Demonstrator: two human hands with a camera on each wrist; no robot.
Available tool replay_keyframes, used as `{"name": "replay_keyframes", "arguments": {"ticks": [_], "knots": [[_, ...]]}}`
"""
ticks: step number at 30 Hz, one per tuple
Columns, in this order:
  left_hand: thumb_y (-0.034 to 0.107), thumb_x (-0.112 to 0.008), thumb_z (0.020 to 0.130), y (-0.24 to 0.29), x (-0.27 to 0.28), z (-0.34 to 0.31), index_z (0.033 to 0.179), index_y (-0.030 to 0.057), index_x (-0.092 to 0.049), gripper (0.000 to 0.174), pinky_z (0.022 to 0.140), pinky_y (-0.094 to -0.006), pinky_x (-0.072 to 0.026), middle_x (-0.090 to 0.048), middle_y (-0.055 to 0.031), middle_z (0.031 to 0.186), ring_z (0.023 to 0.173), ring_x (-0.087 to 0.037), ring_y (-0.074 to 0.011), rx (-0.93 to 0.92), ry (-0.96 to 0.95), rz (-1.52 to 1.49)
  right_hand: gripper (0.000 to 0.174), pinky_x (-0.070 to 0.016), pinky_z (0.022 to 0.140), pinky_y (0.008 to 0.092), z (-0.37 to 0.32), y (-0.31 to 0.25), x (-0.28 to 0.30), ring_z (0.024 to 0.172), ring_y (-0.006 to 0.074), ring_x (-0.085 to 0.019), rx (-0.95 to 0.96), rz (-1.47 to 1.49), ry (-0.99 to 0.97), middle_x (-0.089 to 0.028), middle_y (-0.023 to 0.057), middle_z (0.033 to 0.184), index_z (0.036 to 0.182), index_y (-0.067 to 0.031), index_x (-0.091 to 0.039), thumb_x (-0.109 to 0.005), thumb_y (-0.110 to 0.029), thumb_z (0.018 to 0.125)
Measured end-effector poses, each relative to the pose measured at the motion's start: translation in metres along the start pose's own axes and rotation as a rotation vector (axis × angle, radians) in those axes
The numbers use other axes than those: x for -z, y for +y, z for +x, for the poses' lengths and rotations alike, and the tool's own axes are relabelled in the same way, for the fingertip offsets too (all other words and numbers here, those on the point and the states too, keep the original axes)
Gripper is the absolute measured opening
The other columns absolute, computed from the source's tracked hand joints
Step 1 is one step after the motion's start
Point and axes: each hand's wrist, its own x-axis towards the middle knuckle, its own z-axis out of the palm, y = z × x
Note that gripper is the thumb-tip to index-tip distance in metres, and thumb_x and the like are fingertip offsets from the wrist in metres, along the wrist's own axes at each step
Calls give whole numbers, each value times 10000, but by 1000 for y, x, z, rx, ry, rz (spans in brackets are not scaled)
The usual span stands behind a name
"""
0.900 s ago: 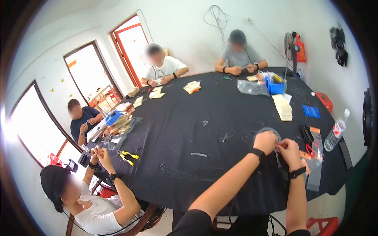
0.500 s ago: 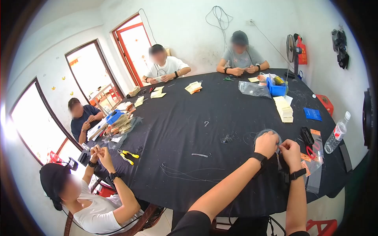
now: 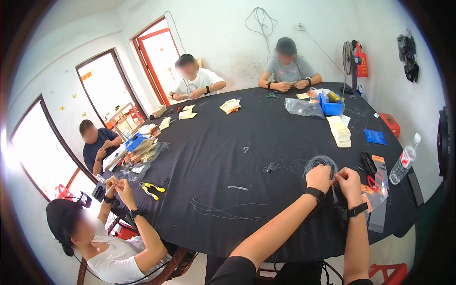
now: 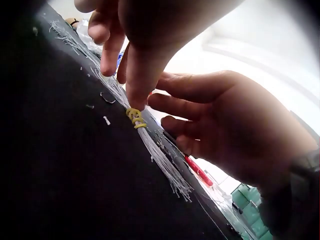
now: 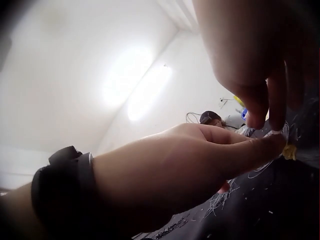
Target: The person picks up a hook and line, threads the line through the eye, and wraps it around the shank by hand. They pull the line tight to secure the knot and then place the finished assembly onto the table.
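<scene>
My left hand (image 3: 318, 178) and right hand (image 3: 348, 182) meet fingertip to fingertip over the right part of the black table. Each pinches at a thin clear line, mostly hidden by the fingers; a pale strand (image 5: 273, 133) shows at the left fingertips in the right wrist view. Just behind the left hand lies a coil of clear line (image 3: 324, 158). Below the fingers, in the left wrist view, a bundle of whitish strands (image 4: 161, 162) lies on the cloth, bound by a yellow band (image 4: 136, 118).
Red-handled scissors (image 3: 373, 182), a black case (image 3: 367, 164) and a water bottle (image 3: 404, 159) are right of my hands. Loose strands (image 3: 230, 210) and a small dark tangle (image 3: 272, 167) lie leftward. Yellow pliers (image 3: 151, 191) lie near a seated person (image 3: 118, 247); other people sit around the table.
My left hand has shifted slightly down and left, so more of the coil shows behind it. The right hand stays nearly in place, fingertips still close to the left ones.
</scene>
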Motion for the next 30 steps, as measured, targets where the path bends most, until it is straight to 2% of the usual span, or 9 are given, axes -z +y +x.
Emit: {"name": "replay_keyframes", "arguments": {"ticks": [8, 17, 24, 30], "knots": [[270, -865, 697, -3, -5, 2, 874, 104, -727, 279, 782, -424, -561, -704, -124, 962, 909, -698, -309, 21, -57, -12, 93, -471, 576, 299, 1, -4, 0, 582, 141, -601, 11, 2, -24, -637, 78, 640, 790, 17, -666, -721, -52, 820], [222, -878, 686, 1, -6, 0, 886, 111, -721, 278, 774, -422, -559, -697, -112, 951, 904, -697, -306, 13, -38, -4, 79, -431, 581, 261, 5, -10, 0, 600, 85, -549, 31, 93, 81, -591, 19, 656, 799, -8, -631, -670, 21, 862], [193, -884, 678, 2, -5, 0, 863, 88, -706, 278, 785, -425, -572, -700, -130, 960, 909, -706, -318, 2, -46, -1, 78, -417, 624, 231, 12, -7, 4, 659, 64, -524, 131, 228, 149, -562, -27, 715, 849, -29, -621, -657, 10, 906], [276, -856, 723, -6, -10, 2, 889, 114, -727, 266, 785, -436, -549, -710, -109, 944, 922, -697, -300, -18, -45, 59, 49, -438, 697, 217, 17, -21, 14, 748, 62, -548, 184, 404, 164, -581, -28, 800, 910, -28, -633, -639, -37, 958]]}}
